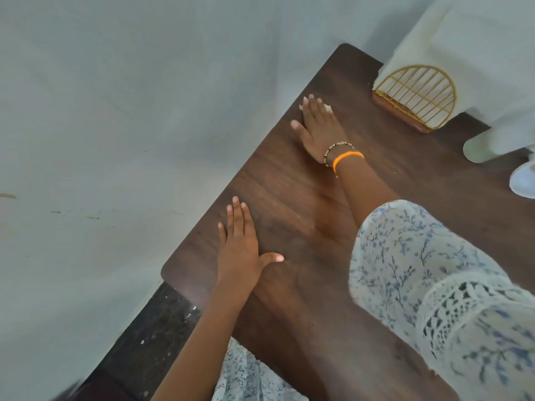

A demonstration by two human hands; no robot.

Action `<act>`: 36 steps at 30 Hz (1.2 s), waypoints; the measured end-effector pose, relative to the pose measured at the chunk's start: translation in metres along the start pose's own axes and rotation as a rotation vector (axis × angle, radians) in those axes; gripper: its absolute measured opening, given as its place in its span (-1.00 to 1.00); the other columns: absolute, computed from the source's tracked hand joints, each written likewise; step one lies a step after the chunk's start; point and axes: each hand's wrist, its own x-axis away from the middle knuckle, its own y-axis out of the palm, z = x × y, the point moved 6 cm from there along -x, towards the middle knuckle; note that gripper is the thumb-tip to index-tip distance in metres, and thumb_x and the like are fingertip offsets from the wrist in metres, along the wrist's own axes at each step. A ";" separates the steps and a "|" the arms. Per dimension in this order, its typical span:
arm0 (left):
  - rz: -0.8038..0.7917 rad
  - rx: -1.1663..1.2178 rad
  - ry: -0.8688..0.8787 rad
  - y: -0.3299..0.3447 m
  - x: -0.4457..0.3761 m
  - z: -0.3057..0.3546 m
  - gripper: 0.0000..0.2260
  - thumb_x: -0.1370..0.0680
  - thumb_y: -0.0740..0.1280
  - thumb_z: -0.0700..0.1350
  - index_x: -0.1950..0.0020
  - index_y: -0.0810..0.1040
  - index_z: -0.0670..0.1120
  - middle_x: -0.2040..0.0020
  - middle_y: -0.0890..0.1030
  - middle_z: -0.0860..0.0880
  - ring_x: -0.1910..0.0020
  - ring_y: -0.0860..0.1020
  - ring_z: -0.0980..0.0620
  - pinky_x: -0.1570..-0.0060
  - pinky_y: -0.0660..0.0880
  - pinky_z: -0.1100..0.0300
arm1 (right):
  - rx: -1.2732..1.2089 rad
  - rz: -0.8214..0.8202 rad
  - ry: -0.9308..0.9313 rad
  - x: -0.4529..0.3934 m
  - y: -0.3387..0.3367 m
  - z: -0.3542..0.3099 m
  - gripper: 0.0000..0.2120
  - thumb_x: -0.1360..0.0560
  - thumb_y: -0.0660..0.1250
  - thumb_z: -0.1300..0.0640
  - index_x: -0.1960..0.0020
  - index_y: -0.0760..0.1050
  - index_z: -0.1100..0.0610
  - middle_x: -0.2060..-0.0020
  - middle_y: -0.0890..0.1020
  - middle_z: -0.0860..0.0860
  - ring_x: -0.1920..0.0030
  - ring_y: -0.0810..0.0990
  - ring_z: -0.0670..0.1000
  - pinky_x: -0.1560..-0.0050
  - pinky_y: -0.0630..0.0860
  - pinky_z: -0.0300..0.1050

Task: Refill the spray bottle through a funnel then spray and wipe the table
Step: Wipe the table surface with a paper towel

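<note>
The table (pixel 289 198), a dark wood-grain surface, is being contacted by both hands. The right hand (pixel 317 127) is being held flat, fingers straight and together, palm down near the far left edge of the table. A small white wiping tissue (pixel 328 107) is being pressed beneath its fingers; only slivers of white are showing at the fingertips, so the tissue is lying almost wholly under the hand. No curl of the fingers around it is being shown. An orange band (pixel 347 157) and a beaded bracelet (pixel 338 147) are being worn on the right wrist.

The left hand (pixel 240 247) is being rested flat and released on the near left part of the table, fingers straight, thumb spread, nothing held.

A gold wire napkin holder (pixel 417 96) is standing at the far right, well apart from the right hand. A pale cylindrical item (pixel 480 149) is partly visible at the right edge; it cannot be identified.
</note>
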 end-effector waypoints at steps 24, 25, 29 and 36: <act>0.097 0.044 0.038 0.013 0.041 -0.016 0.01 -0.42 0.25 0.31 -0.51 -0.28 -0.21 -0.52 -0.31 -0.12 -0.51 -0.28 -0.06 -0.44 -0.25 0.01 | -0.012 0.051 -0.474 0.225 0.081 -0.061 -0.38 -0.59 -0.15 -0.17 -0.49 0.16 0.20 -0.48 0.22 0.12 -0.48 0.17 0.10 -0.42 0.06 0.08; 0.084 0.052 0.018 0.017 0.052 -0.022 0.04 -0.39 0.24 0.35 -0.51 -0.28 -0.21 -0.52 -0.31 -0.13 -0.51 -0.28 -0.07 -0.43 -0.26 0.01 | 0.004 0.089 -0.406 0.216 0.076 -0.041 -0.38 -0.57 -0.08 -0.15 -0.49 0.15 0.20 -0.47 0.24 0.15 -0.46 0.20 0.17 -0.39 0.12 0.15; 0.072 0.023 -0.096 0.035 0.090 -0.052 0.13 -0.24 0.06 0.48 -0.51 -0.28 -0.22 -0.50 -0.34 -0.12 -0.49 -0.31 -0.09 -0.44 -0.22 -0.10 | -0.069 0.120 0.070 0.186 0.055 0.045 -0.26 -0.49 -0.19 -0.23 -0.53 0.02 0.20 -0.52 -0.01 0.18 -0.51 -0.09 0.26 -0.46 -0.09 0.14; 0.141 0.180 -0.224 0.058 0.134 -0.081 0.27 -0.11 -0.07 0.65 -0.52 -0.25 -0.22 -0.53 -0.27 -0.13 -0.49 -0.30 -0.05 -0.43 -0.20 -0.06 | -0.162 0.103 -0.294 0.247 0.091 -0.074 -0.30 -0.61 -0.17 -0.17 -0.41 0.23 0.40 -0.42 0.26 0.31 -0.45 0.15 0.26 -0.48 -0.05 0.12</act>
